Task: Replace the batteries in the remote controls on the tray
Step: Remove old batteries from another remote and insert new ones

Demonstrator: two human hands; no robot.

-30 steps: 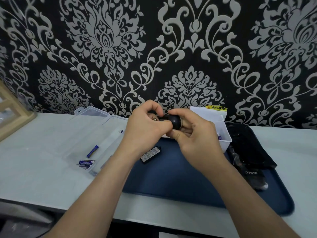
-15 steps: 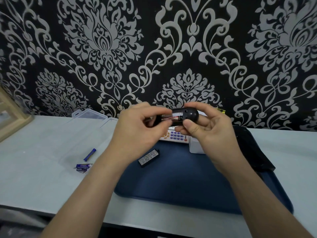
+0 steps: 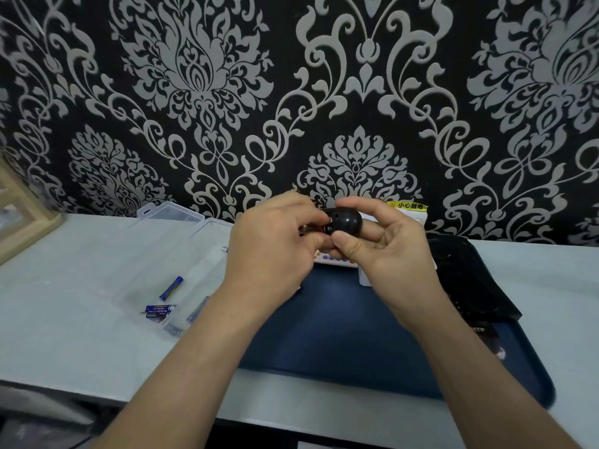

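Above the dark blue tray I hold a black remote control with its battery bay open, a battery showing inside. My right hand grips its rounded end between thumb and fingers. My left hand pinches at the open bay; its fingertips hide most of the remote's body. A white remote with coloured buttons lies on the tray behind my hands, mostly hidden. Blue batteries lie in the clear plastic box to the left.
A black bag lies over the tray's right side. A white box with a yellow label stands behind my right hand. A wooden frame sits at the far left. The table's front edge runs below my forearms.
My hands have drawn closer together on the black remote, and my left fingers now cover more of the open bay. The small black battery cover on the tray is now hidden behind my left hand.
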